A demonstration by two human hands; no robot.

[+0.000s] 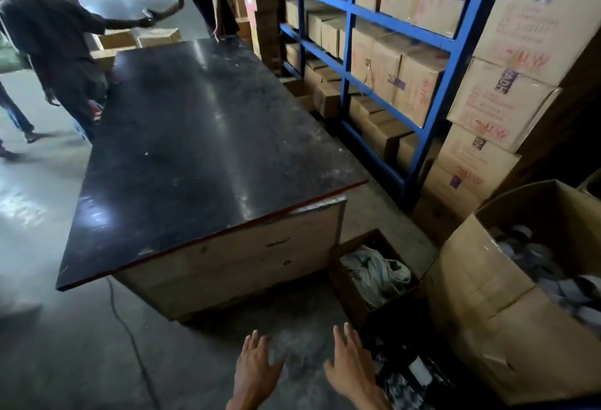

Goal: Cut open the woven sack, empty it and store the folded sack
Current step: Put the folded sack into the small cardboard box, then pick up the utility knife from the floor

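Crumpled woven sack (377, 274) in small cardboard box (349, 292), both hands bare

Two hands (302, 364), one table (208, 136), two open floor boxes (481, 305).

A pale, whitish-green woven sack (377, 274) is lying crumpled and bunched rather than flat, stuffed into a small open cardboard box (349, 292) on the floor. The box is sitting near the right corner of the bench's near end, just left of a larger open carton. The sack's folds are rising slightly above the box's rim.
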